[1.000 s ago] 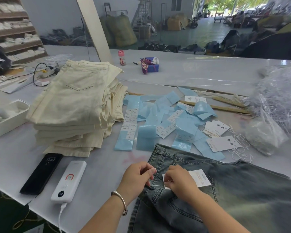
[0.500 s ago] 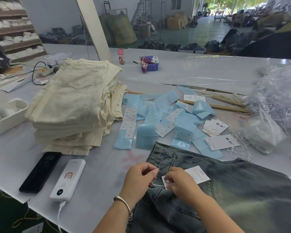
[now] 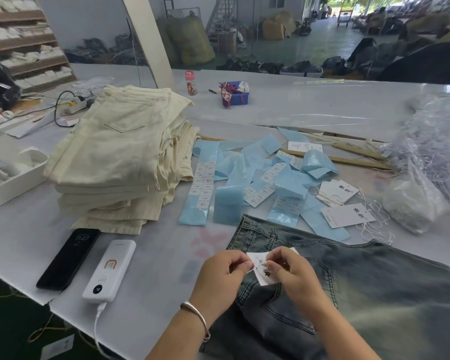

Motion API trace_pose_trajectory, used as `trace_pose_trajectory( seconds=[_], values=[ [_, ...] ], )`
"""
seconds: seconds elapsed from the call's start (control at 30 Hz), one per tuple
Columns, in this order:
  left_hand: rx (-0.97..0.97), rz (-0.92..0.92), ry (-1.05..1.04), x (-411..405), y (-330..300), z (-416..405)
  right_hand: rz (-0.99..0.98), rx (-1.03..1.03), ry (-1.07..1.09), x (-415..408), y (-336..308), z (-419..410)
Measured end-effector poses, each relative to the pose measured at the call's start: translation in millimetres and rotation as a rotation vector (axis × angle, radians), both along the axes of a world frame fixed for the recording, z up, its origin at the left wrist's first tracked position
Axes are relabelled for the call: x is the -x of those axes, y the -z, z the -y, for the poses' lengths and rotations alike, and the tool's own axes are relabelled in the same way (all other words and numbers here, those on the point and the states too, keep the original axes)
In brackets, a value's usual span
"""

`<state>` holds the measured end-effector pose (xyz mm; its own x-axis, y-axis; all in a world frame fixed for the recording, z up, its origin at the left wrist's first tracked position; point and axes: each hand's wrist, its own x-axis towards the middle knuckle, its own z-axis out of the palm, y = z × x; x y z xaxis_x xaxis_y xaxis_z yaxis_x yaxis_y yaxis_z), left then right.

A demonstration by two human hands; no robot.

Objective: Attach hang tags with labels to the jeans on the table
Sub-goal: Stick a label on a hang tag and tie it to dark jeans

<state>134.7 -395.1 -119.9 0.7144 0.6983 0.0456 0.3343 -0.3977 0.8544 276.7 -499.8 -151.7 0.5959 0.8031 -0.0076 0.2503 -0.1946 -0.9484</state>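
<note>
Your white table (image 3: 151, 276), washed blue jeans (image 3: 374, 294) spread at its near right edge, cream jeans stack (image 3: 120, 162) far left, your left hand (image 3: 218, 279) and right hand (image 3: 294, 274) both pinching one white hang tag (image 3: 261, 268) above the waistband, its string seemingly hidden between your fingers.

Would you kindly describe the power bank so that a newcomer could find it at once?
Start at the tall stack of folded cream jeans on the white table's left side. Nearer the table's front edge lie two slim devices side by side. The white rectangular power bank is the right one, with a rainbow logo and a plugged-in cable, unlike the black smartphone.
</note>
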Motion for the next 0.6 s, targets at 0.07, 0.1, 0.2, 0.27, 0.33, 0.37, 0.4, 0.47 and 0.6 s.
trace_pose_trajectory(
  seconds=[0.07,0.1,0.2,0.27,0.33,0.37,0.4,0.47,0.6],
  values=[
    [-0.064,-0.001,0.045,-3,-3,2,-0.114,-0.047,-0.078,0,-9,3],
    [-0.084,0.001,0.062,-4,-4,2,-0.170,-0.073,-0.110,1,-12,5],
    [-0.120,-0.005,0.093,-8,-7,4,-0.282,-0.138,-0.156,2,-19,10],
    [-0.134,-0.012,0.108,-8,-7,4,-0.313,-0.156,-0.171,2,-23,11],
    [-0.112,-0.004,0.123,-8,-7,4,-0.316,-0.158,-0.183,3,-25,12],
    [-0.095,0.005,0.131,-8,-7,4,-0.311,-0.156,-0.186,3,-26,13],
    [-0.081,0.012,0.139,-7,-6,4,-0.308,-0.154,-0.187,3,-27,13],
    [-0.063,0.023,0.146,-7,-6,4,-0.310,-0.155,-0.188,4,-29,13],
    [-0.047,0.049,0.152,-6,-6,5,-0.309,-0.150,-0.176,5,-31,13]
  ],
)
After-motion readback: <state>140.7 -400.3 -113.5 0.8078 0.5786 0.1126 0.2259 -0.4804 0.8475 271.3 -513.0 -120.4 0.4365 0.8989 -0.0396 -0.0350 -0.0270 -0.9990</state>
